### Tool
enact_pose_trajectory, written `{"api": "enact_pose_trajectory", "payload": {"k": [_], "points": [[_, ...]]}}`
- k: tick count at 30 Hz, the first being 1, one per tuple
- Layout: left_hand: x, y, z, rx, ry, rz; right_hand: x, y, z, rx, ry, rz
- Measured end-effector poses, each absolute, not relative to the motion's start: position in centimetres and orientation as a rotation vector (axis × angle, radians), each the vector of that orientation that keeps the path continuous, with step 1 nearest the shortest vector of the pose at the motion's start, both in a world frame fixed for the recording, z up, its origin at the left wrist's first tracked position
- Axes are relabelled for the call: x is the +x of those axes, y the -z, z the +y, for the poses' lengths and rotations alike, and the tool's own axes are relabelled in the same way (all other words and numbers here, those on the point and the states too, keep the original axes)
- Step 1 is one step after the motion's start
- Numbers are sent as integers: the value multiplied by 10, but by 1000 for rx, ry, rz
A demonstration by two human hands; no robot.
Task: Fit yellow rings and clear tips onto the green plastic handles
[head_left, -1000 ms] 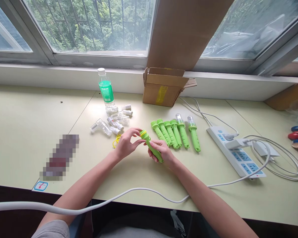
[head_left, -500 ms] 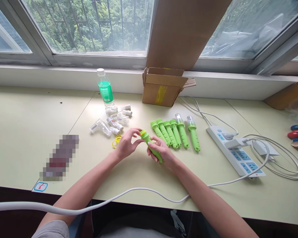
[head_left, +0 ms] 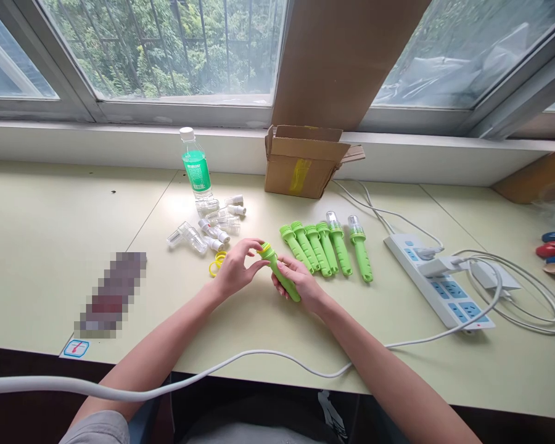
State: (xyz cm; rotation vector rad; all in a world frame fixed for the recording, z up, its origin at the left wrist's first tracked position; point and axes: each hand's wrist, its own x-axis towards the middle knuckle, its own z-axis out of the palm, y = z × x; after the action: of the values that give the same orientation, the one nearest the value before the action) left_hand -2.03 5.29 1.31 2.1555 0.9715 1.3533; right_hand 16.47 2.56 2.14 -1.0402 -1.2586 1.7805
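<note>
My right hand is wrapped round a green ribbed plastic handle, tilted with its capped end up and to the left. My left hand pinches that top end, where a yellow ring sits. Another yellow ring lies on the table just left of my left hand. Beyond it lie several clear plastic caps. To the right is a row of several green handles; the two rightmost carry clear caps.
A green-labelled water bottle and an open cardboard box stand by the window sill. A white power strip with cables lies at the right. A white cable runs along the table's near edge. A blurred patch lies at the left.
Both hands and the held handle have shifted slightly left and up; the grip is unchanged.
</note>
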Motion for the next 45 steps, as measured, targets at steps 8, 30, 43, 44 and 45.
{"api": "enact_pose_trajectory", "payload": {"k": [8, 30, 43, 44, 45], "points": [[-22, -17, 52, 2161, -1348, 933, 167, -23, 24, -1089, -1732, -1292], [-23, -16, 55, 2202, -1443, 929, 170, -27, 26, -994, -1756, -1332], [-23, -15, 55, 2149, -1420, 947, 167, -18, 27, -1073, -1651, -1317], [-22, -16, 55, 2152, -1412, 947, 167, -19, 27, -1062, -1641, -1322], [-22, -16, 55, 2155, -1405, 949, 167, -21, 27, -1053, -1635, -1328]]}}
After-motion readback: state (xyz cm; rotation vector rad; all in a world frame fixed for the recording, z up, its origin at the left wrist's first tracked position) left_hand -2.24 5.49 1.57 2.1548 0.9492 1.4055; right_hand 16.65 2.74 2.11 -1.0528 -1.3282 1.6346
